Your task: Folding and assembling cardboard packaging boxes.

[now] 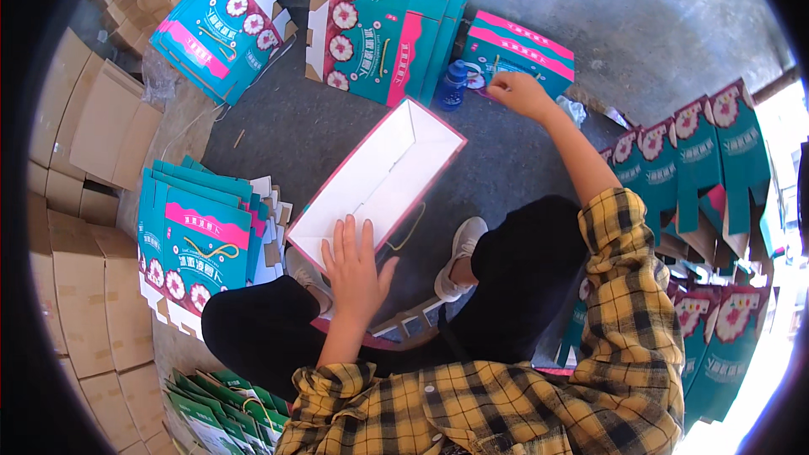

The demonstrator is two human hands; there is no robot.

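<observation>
An open gift box (383, 170) with a white inside and a thin pink rim stands between my legs. My left hand (352, 265) lies over its near end, fingers stretched out and thumb apart. A yellow cord (413, 227) loops out beside the box. My right hand (518, 94) reaches far forward, fingertips pinched together, by a blue bottle (452, 87) and a teal and pink box (518, 49). Whatever the pinched fingers hold, if anything, is too small to make out; a bit of pink shows beneath them.
Flat teal cartons with flower prints are stacked ahead (383, 21), at the far left (219, 29) and by my left knee (198, 232). Brown cardboard boxes (84, 303) line the left side. Formed teal boxes (699, 152) stand in rows at right. Green bags (223, 413) lie lower left.
</observation>
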